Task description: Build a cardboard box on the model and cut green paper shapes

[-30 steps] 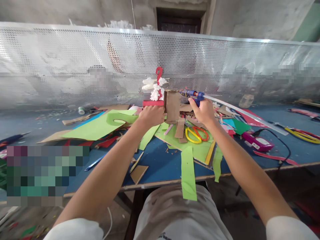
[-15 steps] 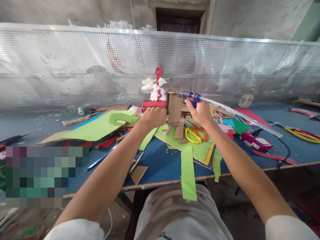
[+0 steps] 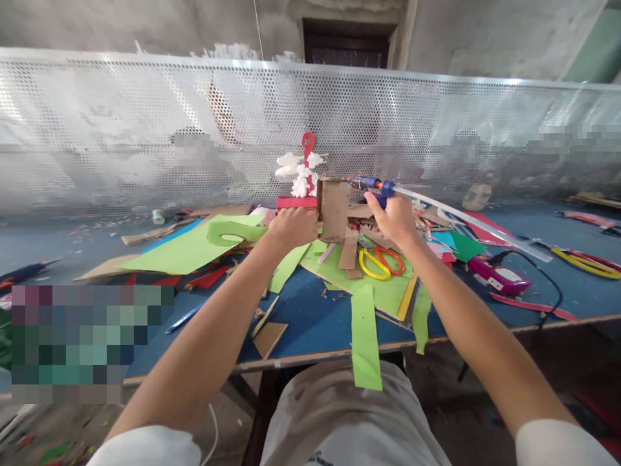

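My left hand (image 3: 294,228) is closed on a small cardboard box (image 3: 334,210), gripping it by its left side; the fingertips are partly hidden. In my right hand (image 3: 398,217) is a blue glue gun (image 3: 371,186), its nozzle at the box's top edge. A long clear glue stick (image 3: 475,221) sticks out of its back, slanting down to the right. Just behind my left hand stands a red base (image 3: 297,202) with a red looped upright (image 3: 308,142) and white fluffy shapes (image 3: 301,181) on it.
Green paper (image 3: 179,249) lies to the left. Yellow-and-orange scissors (image 3: 374,264) rest on green sheets in front. A green strip (image 3: 366,336) hangs over the table edge. On the right are a purple device (image 3: 502,277) with a black cord and more scissors (image 3: 582,259). A perforated metal panel (image 3: 145,129) stands behind.
The cardboard box and my left hand have shifted slightly left. My right hand with the glue gun has moved slightly right. The nozzle remains near the box's top edge.
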Tool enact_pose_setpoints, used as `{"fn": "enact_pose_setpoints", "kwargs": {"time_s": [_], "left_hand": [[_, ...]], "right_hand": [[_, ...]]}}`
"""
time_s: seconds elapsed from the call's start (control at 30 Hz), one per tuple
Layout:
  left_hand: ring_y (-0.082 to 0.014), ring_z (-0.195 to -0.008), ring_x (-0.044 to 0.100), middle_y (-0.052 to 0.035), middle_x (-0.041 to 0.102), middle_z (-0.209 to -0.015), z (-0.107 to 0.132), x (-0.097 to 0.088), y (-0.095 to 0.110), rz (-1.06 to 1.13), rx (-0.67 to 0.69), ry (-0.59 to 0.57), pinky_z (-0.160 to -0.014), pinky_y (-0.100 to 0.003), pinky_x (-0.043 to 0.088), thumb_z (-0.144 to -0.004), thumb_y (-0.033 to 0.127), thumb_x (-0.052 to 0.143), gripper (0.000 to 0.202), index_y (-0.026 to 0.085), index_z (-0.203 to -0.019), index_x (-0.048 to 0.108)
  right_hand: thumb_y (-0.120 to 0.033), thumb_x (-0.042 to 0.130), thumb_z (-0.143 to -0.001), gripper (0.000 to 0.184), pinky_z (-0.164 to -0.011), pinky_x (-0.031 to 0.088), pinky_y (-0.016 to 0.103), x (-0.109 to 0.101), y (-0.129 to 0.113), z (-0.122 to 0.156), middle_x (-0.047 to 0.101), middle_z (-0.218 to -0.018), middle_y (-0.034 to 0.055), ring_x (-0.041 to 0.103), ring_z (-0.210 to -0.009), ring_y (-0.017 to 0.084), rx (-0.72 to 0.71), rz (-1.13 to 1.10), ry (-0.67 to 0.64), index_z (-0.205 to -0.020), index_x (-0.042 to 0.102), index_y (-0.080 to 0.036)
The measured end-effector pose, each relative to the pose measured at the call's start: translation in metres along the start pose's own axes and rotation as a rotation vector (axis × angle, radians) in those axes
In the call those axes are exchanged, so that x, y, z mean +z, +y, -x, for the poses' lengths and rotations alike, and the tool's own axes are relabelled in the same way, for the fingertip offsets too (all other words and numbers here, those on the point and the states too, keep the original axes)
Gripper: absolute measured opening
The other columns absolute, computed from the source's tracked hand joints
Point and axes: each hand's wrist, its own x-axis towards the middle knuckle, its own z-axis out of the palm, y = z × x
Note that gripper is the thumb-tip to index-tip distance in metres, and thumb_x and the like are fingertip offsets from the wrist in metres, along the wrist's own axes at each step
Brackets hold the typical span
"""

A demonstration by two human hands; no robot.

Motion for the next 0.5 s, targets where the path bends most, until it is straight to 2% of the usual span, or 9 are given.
{"fn": "enact_pose_setpoints", "kwargs": {"time_s": [0.13,0.37,0.5], "left_hand": [[-0.0415,-0.109,0.077,-0.0234,0.079,-0.113,0.0,0.001,-0.001,0.001,-0.005,-0.003,-0.09,-0.048,0.059,-0.104,0.041,0.046,0.047,0.013,-0.127,0.075],[-0.0384,-0.108,0.076,-0.0215,0.079,-0.115,-0.003,0.005,-0.013,0.058,-0.044,-0.01,-0.094,-0.047,0.057,-0.104,0.041,0.044,0.046,0.015,-0.125,0.076],[-0.0366,-0.112,0.076,-0.0193,0.079,-0.119,-0.004,0.006,-0.024,0.108,-0.098,-0.011,-0.097,-0.044,0.056,-0.104,0.043,0.043,0.047,0.018,-0.126,0.075]], "right_hand": [[-0.074,0.038,-0.103,0.068,-0.081,0.051,0.041,-0.001,-0.004,0.001,0.078,-0.096,0.018,0.072,-0.094,0.034,0.007,-0.017,-0.03,-0.105,0.076,-0.017],[-0.077,0.038,-0.102,0.066,-0.072,0.046,0.036,-0.01,-0.011,0.003,0.067,-0.072,0.0079,0.064,-0.074,0.026,-0.004,-0.148,-0.115,-0.084,0.068,-0.022],[-0.076,0.041,-0.102,0.061,-0.069,0.042,0.035,-0.012,-0.004,0.001,0.064,-0.07,0.0052,0.06,-0.07,0.023,-0.026,-0.209,-0.199,-0.077,0.061,-0.023]]}}
